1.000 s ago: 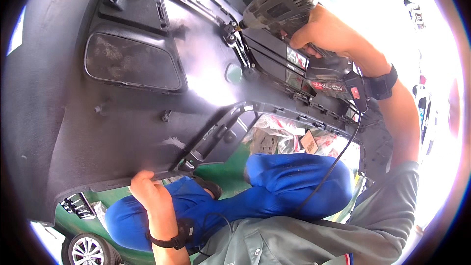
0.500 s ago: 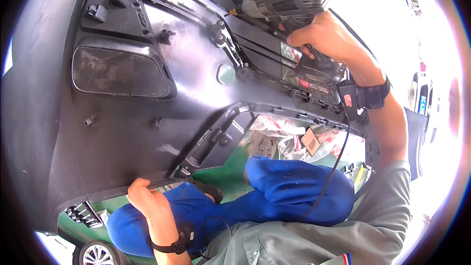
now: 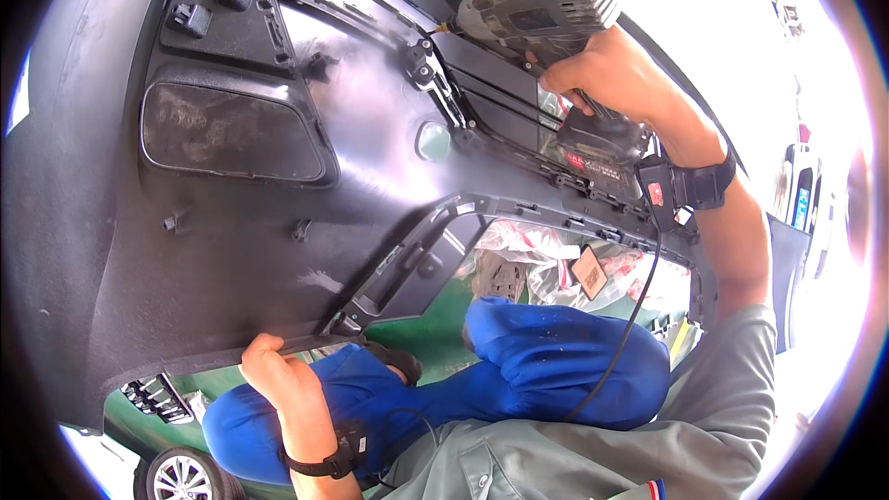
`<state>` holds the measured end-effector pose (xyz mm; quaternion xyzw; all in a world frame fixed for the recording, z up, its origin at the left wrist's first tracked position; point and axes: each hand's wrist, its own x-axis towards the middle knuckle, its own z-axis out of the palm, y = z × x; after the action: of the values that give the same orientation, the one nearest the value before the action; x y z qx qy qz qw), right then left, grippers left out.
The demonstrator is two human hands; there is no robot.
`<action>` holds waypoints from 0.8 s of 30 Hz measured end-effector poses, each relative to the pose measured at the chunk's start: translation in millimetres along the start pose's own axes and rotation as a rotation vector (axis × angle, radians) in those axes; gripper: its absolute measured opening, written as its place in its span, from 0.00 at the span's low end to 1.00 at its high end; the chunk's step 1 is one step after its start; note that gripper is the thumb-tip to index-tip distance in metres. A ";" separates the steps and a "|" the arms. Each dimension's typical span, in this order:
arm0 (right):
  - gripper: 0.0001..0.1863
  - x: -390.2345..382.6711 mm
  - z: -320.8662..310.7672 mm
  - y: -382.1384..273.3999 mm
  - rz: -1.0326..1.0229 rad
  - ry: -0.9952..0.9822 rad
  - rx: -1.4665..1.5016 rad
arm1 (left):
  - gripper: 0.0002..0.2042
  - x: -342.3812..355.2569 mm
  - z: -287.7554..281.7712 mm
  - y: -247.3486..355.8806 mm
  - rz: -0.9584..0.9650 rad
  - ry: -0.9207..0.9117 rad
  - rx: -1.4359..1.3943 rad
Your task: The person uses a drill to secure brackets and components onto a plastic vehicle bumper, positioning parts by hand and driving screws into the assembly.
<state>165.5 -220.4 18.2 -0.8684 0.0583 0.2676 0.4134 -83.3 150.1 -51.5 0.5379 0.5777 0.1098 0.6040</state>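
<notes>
A large black car bumper (image 3: 222, 250) lies across my lap with its inner side facing me. My right hand (image 3: 602, 74) is closed around the handle of a dusty cordless drill (image 3: 542, 5). The drill's bit points left, its tip at a bracket strip (image 3: 428, 65) fixed with screws along the bumper's far part; whether it sits in a screw there is too small to tell. At the bumper's near edge my left hand (image 3: 278, 372) grips the rim, thumb on top, the other fingers mostly hidden below.
Blue-trousered knees (image 3: 565, 352) are under the bumper's near edge. Clear plastic wrapping (image 3: 546, 255) with a printed card (image 3: 589, 270) lies on the green floor (image 3: 421, 322). A car wheel (image 3: 182, 477) shows at lower left. A cable (image 3: 630, 333) hangs from my right wrist strap.
The bumper has shifted slightly in view, its far part a little right and down. The drill's bit is now closer to the bracket strip. Both hands keep their hold.
</notes>
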 end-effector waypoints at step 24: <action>0.17 -16.0 -8.8 -102.7 -0.261 -0.012 -0.121 | 0.06 10.8 -12.9 -12.6 -0.059 0.016 -0.031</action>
<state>188.6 -162.0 101.5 -0.8903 -0.0737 0.2199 0.3919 -96.7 160.0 -64.3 0.5102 0.5965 0.1053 0.6106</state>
